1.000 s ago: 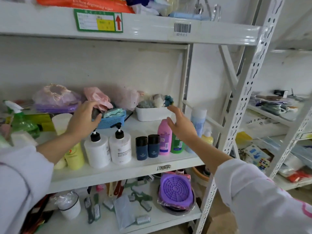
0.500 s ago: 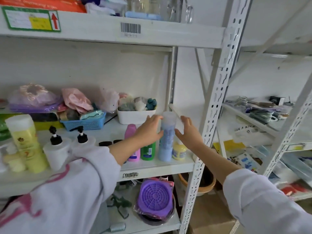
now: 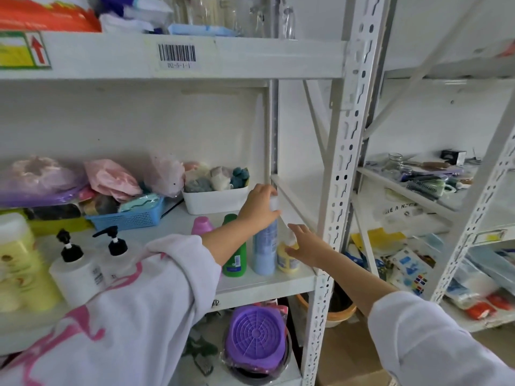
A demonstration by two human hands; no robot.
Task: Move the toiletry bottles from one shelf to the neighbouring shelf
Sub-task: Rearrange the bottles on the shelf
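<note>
At the right end of the middle shelf (image 3: 264,285) stands a tall light-blue bottle (image 3: 264,252). My left hand (image 3: 257,207) is closed around its white-capped top. Just right of it is a small yellow bottle (image 3: 287,260), which my right hand (image 3: 306,243) touches with its fingers partly round it. A green bottle (image 3: 235,260) and a pink bottle (image 3: 202,225) stand to the left, partly hidden by my left arm. Two white pump bottles (image 3: 76,271) and yellow bottles (image 3: 19,260) are further left. The neighbouring shelf (image 3: 412,190) is to the right.
A perforated white upright (image 3: 337,190) and a diagonal brace separate the two shelf units. A white tub (image 3: 214,201) and blue basket (image 3: 131,217) sit behind the bottles. A purple round item (image 3: 255,338) lies on the shelf below. The right unit holds brushes, jars and packets.
My left hand rose from the side of the light-blue bottle to its cap. My right hand dropped from that bottle to the small yellow one. The view shifted slightly left.
</note>
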